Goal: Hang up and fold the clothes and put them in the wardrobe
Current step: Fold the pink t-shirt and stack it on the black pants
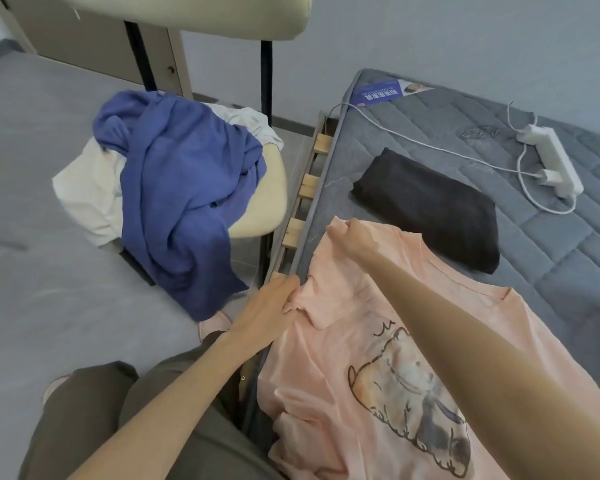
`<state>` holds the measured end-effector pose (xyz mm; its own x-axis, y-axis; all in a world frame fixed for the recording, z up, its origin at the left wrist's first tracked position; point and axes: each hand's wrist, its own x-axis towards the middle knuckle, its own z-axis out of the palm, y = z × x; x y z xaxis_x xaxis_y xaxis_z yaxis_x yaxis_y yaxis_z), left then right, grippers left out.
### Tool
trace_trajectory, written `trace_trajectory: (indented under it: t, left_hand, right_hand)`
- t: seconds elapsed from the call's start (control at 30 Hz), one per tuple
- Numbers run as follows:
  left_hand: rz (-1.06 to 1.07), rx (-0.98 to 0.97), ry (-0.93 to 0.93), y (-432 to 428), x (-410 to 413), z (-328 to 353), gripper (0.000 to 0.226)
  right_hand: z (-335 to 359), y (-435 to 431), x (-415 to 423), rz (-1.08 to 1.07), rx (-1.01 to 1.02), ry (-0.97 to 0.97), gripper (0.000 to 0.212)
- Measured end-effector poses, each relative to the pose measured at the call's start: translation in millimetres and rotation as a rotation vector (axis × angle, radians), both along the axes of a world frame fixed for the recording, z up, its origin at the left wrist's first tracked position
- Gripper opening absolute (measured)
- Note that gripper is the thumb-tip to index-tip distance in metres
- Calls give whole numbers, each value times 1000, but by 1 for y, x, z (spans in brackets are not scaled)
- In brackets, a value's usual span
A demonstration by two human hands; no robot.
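Your cream padded chair [267,202] carries a loose heap. A blue garment [187,188] of soft, towel-like knit is draped over the seat and hangs off its front edge toward the grey floor [49,289]. A crumpled white garment [87,195] lies under it and shows on both sides.

Beside the chair, the grey quilted mattress [551,258] sits on a bed frame whose pale wooden slats [307,183] show along the edge. On the mattress a black garment [430,209] lies folded into a neat, thick rectangle. Farther back is a white power strip [551,161] with its white cable [413,142] trailing across the quilting. A blue printed label [381,91] lies at the mattress's far corner.

The pink T-shirt [319,382] is spread front-up on the near part of the mattress, just beside the black garment. Its near end spills over the bed's edge toward your olive trousers [84,410]. The fabric is thin, light and a little wrinkled, and it bears a cartoon animal print [413,393] outlined in brown.

Your left hand [267,306] is at the bed's edge, fingers curled onto the bunched sleeve, gripping it. Your right hand [352,237] reaches across the shirt and pinches a corner of its fabric at the far end.
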<state>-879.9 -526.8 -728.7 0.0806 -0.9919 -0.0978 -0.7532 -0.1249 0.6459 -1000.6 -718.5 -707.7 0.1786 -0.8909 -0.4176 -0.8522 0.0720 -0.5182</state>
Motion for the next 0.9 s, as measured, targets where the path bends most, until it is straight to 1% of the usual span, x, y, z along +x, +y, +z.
trace_trajectory:
  t: [0.07, 0.1, 0.17, 0.2, 0.23, 0.27, 0.33, 0.4, 0.43, 0.5, 0.57, 0.67, 0.73, 0.77, 0.9]
  left_hand:
    - [-44, 23, -63, 1, 6, -2, 5]
    - [-80, 37, -86, 2, 8, -4, 3]
    - [-144, 60, -130, 4, 10, -8, 9]
    - [-163, 74, -156, 5, 10, -9, 14]
    - [-173, 91, -186, 4, 10, -10, 21]
    - [-176, 112, -210, 2, 10, -10, 25]
    - [-178, 138, -252, -1, 10, -10, 22]
    - [-187, 116, -289, -2, 9, -6, 10]
    - [-196, 86, -300, -2, 8, -4, 11]
    - [-230, 0, -352, -2, 4, -1, 24]
    - [-279, -99, -418, -5, -3, 4, 35]
    - [-382, -189, -507, -11, -18, 12, 41]
    - [-391, -205, -494, -15, -23, 16, 29]
    - [-372, -210, -454, -15, -25, 18, 22]
    - [-299, -243, -260, -9, -32, 18, 21]
  right_hand:
    - [-4, -6, -1, -33, -74, -24, 36]
    - [-5, -8, -3, -39, -118, -7, 30]
    - [-8, -8, -10, -33, -209, 67, 25]
    - [-11, -8, -12, -24, -241, 78, 26]
    - [-13, -9, -14, -25, -231, 53, 27]
    - [-14, -8, -14, -40, -179, 5, 29]
    - [-13, -7, -14, -92, -57, -63, 33]
    - [-11, -5, -19, -76, -61, -32, 39]
    - [-9, -4, -25, -54, -107, 19, 42]
    - [-7, -1, -39, -23, -176, 105, 48]
    - [-6, 4, -51, 0, -141, 94, 52]
    - [-5, 15, -63, -25, -32, 57, 52]
    - [-5, 21, -70, -25, 9, 55, 51]
    - [-5, 24, -73, -15, 5, 40, 48]
    - [2, 30, -84, 1, -130, -91, 33]
